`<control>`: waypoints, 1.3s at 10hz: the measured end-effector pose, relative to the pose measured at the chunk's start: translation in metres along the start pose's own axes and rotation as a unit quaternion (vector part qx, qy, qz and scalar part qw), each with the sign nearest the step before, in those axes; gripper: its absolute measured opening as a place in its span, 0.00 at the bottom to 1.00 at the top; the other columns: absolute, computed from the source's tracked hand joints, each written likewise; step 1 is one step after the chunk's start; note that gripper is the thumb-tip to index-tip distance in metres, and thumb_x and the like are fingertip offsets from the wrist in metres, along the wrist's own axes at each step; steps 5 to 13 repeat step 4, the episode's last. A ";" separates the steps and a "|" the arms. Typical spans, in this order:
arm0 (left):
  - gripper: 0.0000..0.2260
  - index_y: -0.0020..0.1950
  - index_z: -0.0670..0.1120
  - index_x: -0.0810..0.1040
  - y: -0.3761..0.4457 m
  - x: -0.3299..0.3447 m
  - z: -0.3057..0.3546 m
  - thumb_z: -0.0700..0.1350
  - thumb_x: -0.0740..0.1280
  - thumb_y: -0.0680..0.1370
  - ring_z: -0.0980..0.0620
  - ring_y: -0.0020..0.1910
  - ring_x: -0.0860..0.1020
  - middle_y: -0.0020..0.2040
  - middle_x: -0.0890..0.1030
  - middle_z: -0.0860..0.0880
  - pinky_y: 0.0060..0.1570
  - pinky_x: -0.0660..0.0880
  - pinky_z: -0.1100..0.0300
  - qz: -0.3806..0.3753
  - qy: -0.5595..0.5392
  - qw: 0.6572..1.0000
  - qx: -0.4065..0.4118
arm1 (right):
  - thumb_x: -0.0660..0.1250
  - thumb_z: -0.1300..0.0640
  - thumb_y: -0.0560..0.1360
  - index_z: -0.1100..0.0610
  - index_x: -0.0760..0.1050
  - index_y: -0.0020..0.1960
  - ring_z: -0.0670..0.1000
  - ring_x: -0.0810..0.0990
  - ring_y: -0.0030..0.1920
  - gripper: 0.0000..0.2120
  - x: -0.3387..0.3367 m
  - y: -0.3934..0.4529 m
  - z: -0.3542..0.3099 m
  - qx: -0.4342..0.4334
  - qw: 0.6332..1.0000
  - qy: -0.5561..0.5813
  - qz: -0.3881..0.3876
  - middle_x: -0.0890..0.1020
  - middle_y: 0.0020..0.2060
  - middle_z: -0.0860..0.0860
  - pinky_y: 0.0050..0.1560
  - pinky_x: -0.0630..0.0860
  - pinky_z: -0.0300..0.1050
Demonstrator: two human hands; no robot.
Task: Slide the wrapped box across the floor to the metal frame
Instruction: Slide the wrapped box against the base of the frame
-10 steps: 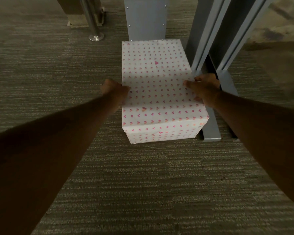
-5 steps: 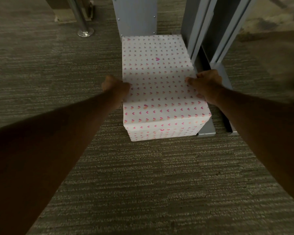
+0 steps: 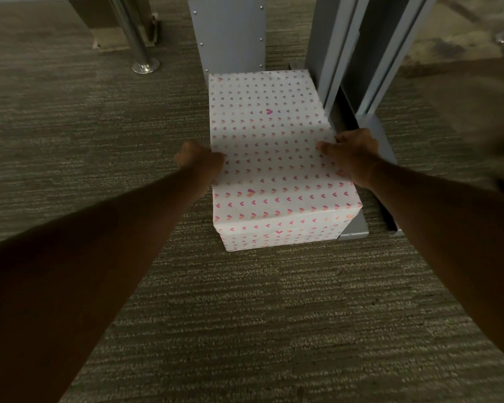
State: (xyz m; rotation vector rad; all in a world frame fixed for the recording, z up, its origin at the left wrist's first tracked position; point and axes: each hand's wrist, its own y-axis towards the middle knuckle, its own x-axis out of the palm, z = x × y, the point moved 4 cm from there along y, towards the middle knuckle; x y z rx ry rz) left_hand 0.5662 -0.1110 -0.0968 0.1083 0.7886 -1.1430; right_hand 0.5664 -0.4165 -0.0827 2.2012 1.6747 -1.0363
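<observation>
A box wrapped in white paper with small pink hearts (image 3: 271, 146) lies on the grey carpet. Its far end touches the grey metal frame's panel (image 3: 230, 33), and its right side runs along the frame's uprights (image 3: 341, 53) and foot (image 3: 381, 141). My left hand (image 3: 200, 162) grips the box's left edge, thumb on top, fingers hidden down the side. My right hand (image 3: 351, 152) grips the right edge the same way, between the box and the frame's foot.
A chrome table leg (image 3: 138, 48) with a round foot stands on the carpet at the back left, beside a beige base (image 3: 111, 27). A lighter patch of floor (image 3: 460, 91) lies to the right of the frame. Carpet spreads to the left and in front.
The box has stayed against the frame with both hands on its edges. The view has shifted slightly, showing more of the frame's panel above the box.
</observation>
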 end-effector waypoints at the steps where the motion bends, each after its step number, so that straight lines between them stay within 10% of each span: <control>1: 0.21 0.65 0.42 0.74 -0.002 0.002 0.003 0.46 0.72 0.74 0.42 0.59 0.79 0.62 0.77 0.41 0.53 0.80 0.48 -0.010 -0.019 1.000 -0.006 | 0.73 0.46 0.73 0.56 0.80 0.57 0.52 0.82 0.45 0.17 0.001 0.000 -0.001 -0.005 1.000 -0.004 -0.003 0.83 0.57 0.56 0.31 0.78 0.40; 4: 0.32 0.74 0.43 0.66 -0.031 0.001 0.010 0.59 0.67 0.75 0.40 0.69 0.72 0.71 0.72 0.41 0.63 0.74 0.46 -0.024 0.086 0.992 0.086 | 0.67 0.39 0.75 0.58 0.68 0.72 0.61 0.80 0.60 0.33 0.007 -0.023 -0.008 -0.072 0.995 -0.068 0.025 0.78 0.64 0.58 0.47 0.82 0.50; 13: 0.32 0.74 0.43 0.66 -0.031 0.001 0.010 0.59 0.67 0.75 0.40 0.69 0.72 0.71 0.72 0.41 0.63 0.74 0.46 -0.024 0.086 0.992 0.086 | 0.67 0.39 0.75 0.58 0.68 0.72 0.61 0.80 0.60 0.33 0.007 -0.023 -0.008 -0.072 0.995 -0.068 0.025 0.78 0.64 0.58 0.47 0.82 0.50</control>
